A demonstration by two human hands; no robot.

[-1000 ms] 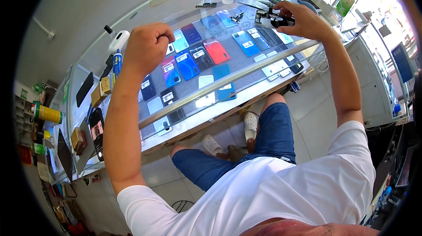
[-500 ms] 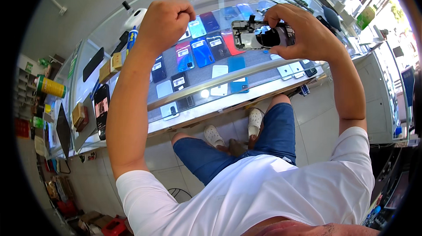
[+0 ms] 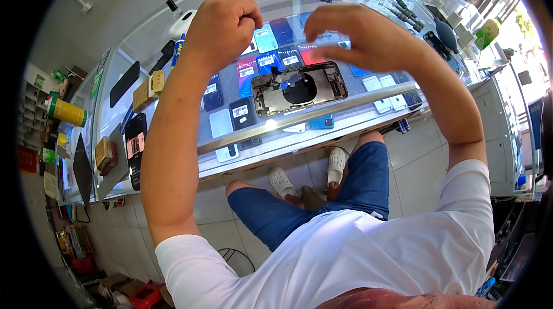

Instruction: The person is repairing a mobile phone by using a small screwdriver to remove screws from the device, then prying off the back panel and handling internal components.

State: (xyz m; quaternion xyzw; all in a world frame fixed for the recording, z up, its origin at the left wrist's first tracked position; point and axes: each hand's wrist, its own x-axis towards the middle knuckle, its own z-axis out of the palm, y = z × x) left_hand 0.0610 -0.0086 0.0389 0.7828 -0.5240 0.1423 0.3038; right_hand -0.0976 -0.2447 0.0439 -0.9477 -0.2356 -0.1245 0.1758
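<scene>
**Inspector:** State of the hands?

**Assistant:** The left hand [image 3: 222,29] is closed into a fist, raised above and left of the opened phone shell [image 3: 299,89]. I cannot tell if it pinches a small part. The right hand [image 3: 368,38] is open and empty, fingers curved, hovering above and right of the shell. Neither touches it.

**Inspector:** Location of the shell?

**Assistant:** Flat on the glass desk [image 3: 357,104], inner side up, between the two raised hands and below them.

**Inspector:** Step in hand?

**Assistant:** By my judgement, a pause in work on the open shell, with both hands lifted clear. A next move calls for a steady descent and a light, precise grip at the edges.

**Inspector:** Materials?

**Assistant:** The shell is a thin rounded rectangle with a metallic rim, a dark round coil at its centre and small fittings around it. The desk is smooth, reflective glass. Glossy coloured phone covers [image 3: 268,38] lie beneath it, beyond the shell.
</scene>
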